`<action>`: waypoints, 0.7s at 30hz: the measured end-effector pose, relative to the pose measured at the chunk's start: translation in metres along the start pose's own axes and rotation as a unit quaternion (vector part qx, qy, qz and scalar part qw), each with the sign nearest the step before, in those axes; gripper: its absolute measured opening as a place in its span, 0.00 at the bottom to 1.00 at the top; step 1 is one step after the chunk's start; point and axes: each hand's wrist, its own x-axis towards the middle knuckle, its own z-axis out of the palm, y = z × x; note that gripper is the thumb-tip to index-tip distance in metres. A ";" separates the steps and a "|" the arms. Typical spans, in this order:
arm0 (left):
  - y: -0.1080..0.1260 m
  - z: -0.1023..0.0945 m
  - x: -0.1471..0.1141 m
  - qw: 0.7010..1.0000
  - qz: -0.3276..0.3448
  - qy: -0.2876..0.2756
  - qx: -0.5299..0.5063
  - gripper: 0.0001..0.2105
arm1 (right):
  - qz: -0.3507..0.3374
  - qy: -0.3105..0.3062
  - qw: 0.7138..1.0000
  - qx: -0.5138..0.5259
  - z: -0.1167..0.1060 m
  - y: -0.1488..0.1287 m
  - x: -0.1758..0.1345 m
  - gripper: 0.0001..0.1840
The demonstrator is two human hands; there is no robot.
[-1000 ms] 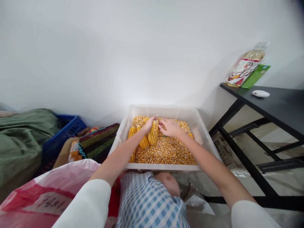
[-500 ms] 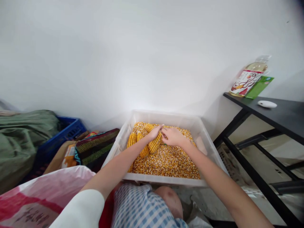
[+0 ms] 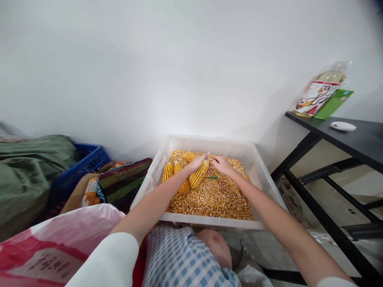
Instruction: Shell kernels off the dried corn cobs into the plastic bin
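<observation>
My left hand [image 3: 197, 162] is closed around the upper part of a yellow corn cob [image 3: 198, 176], which slants over loose kernels. Just right of the cob's tip, my right hand [image 3: 222, 165] has its fingers curled together, apart from the cob; whether anything is between them is hidden. More corn cobs [image 3: 168, 171] lie at the left, partly covered by my left forearm. Loose corn kernels [image 3: 209, 201] cover the floor of a whitish plastic bin [image 3: 209, 218]. A thin green piece [image 3: 212, 177] rests on the kernels below my right hand.
A black-framed table [image 3: 368, 137] at the right bears a bottle [image 3: 321, 93], a green packet [image 3: 334, 104] and a white oval object [image 3: 343, 126]. Left of the bin are a mesh bag [image 3: 125, 183], a blue crate [image 3: 94, 159] and a pink-and-white sack [image 3: 77, 229]. A white wall stands behind.
My right hand has moved off the cob's tip to the right, opening a gap between my hands. My left hand stays at the cob. The view has shifted slightly.
</observation>
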 end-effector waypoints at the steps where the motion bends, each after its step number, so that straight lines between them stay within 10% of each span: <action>1: 0.004 -0.003 -0.004 1.000 -0.027 -0.010 -0.005 0.20 | 0.004 -0.020 1.000 0.006 0.008 0.004 -0.001 0.16; 9: 0.024 -0.039 -0.020 0.998 -0.058 -0.031 -0.024 0.25 | -0.098 -0.160 0.979 -0.076 0.050 0.007 -0.008 0.09; 21: 0.015 -0.046 -0.012 0.990 -0.040 -0.085 -0.104 0.13 | 0.075 0.031 0.964 0.252 -0.006 0.019 0.009 0.15</action>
